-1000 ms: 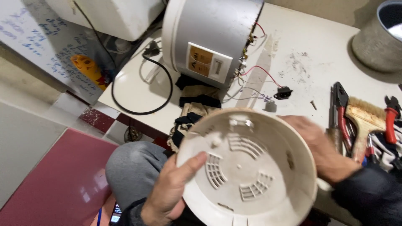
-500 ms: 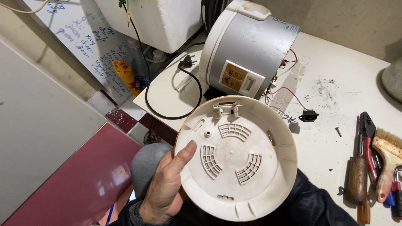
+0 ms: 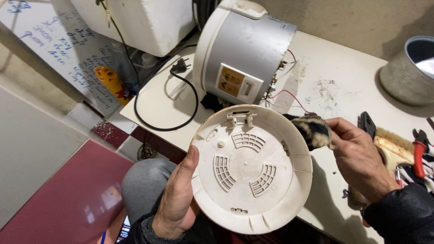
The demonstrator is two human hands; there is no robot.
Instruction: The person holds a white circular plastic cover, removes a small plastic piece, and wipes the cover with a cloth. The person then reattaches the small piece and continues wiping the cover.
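Gripping a round base (image 3: 253, 169) and rag (image 3: 314, 131), fingers closed, above white table (image 3: 334, 72), red floor (image 3: 68, 199).

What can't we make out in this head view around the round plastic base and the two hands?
- Right hand: holds a dark cloth; what kind of cloth is too bunched to tell.
- Round base: far face hidden, turned away; left hand covers its left rim.
- Cooker body: open underside faces away, wiring mostly hidden.
- Grey pot: cut off by the right edge.
- Pliers: partly out of frame.
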